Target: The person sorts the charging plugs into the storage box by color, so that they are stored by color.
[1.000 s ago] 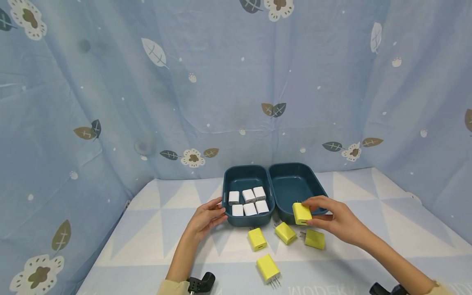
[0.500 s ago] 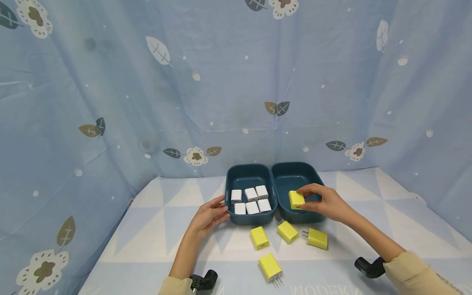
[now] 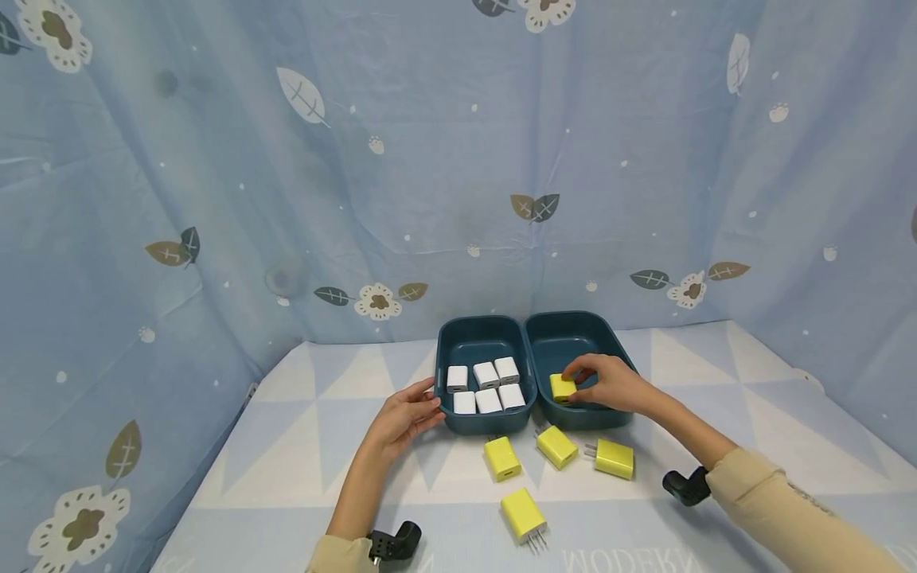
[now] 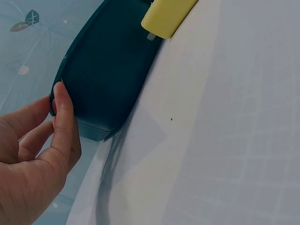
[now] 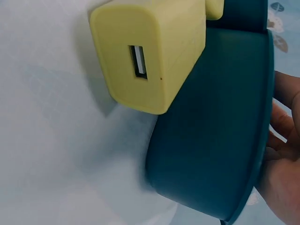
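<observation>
Two dark teal boxes stand side by side at the back of the table. At the left corner of the left box [image 3: 481, 425], my left hand [image 3: 403, 420] pinches the rim between thumb and fingers, which shows closely in the left wrist view. Several white charger plugs [image 3: 489, 400] sit in two rows in that box. Inside the right box [image 3: 571, 342], my right hand [image 3: 610, 383] holds a yellow charger plug [image 3: 561, 388] by thumb and fingertips, low near the front left corner. The right wrist view hides the held plug behind the box wall.
Several yellow charger plugs lie on the table before the boxes, including one at the right [image 3: 614, 459] and one nearest me [image 3: 524, 513]. A patterned blue curtain [image 3: 430, 159] hangs right behind. A pale triangle-print cloth [image 3: 286, 446] covers the table.
My right hand has moved left and down, taking the yellow charger plug from over the right box's front edge into the box. My left hand has stayed at the left box's rim.
</observation>
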Demonstrator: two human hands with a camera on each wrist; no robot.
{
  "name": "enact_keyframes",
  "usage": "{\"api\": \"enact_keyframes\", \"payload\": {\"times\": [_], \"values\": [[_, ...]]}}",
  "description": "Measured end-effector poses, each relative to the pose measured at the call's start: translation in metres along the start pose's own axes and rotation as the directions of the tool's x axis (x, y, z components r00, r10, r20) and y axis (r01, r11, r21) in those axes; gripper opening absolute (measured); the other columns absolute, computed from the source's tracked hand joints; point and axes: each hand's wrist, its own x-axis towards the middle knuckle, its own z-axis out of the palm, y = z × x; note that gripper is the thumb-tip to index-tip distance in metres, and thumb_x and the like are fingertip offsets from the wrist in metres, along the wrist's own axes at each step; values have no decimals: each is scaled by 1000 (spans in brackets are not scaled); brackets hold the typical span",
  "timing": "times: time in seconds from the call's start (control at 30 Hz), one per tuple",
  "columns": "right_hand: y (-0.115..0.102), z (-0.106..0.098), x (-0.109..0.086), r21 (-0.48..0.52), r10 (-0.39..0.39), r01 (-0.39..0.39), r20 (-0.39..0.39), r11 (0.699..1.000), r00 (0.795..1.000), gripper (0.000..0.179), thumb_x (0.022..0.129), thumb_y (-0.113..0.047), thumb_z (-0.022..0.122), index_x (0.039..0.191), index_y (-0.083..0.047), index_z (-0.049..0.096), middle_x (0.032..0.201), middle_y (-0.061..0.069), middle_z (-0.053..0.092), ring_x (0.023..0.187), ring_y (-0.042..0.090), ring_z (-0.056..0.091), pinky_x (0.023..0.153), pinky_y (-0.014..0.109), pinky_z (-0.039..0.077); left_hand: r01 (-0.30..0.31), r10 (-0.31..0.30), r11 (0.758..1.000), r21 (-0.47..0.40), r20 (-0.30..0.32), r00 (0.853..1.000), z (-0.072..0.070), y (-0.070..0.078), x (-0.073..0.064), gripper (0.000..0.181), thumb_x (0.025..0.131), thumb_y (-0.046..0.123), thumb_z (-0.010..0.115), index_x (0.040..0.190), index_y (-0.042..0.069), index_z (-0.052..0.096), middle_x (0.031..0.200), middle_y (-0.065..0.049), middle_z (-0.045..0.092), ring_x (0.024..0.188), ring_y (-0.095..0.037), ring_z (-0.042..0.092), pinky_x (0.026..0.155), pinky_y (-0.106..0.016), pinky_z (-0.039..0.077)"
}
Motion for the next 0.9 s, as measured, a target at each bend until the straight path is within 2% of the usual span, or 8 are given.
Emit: {"api": "enact_keyframes", "payload": {"times": [0.37,0.73,0.9], "values": [[5,7,9,34,-5,3,76,999,997,22,83,-8,78,103,-6,70,105,6,67,95,26,64,79,39,58,-5,5,1000,-8,14,1000,0,0,0,54,94,-11,55,146,-10,39,103,-10,50,85,-16,64,84,-33,58],[1,8,7,46,25,-29,78,999,997,19,84,-7,78,101,-7,69,100,2,68,97,28,65,83,43,57,-1,1,1000,-23,8,1000,0,-1,0,55,94,-12,55,146,-9,39,103,-10,50,84,-15,64,82,-31,59],[2,9,6,45,26,-28,52,999,998,20,85,-13,78,102,-7,70,102,3,68,98,28,64,85,46,56,0,0,1000,-23,11,1000,0,-1,-1,54,94,-11,56,146,-9,39,102,-10,50,85,-15,64,82,-31,59]]}}
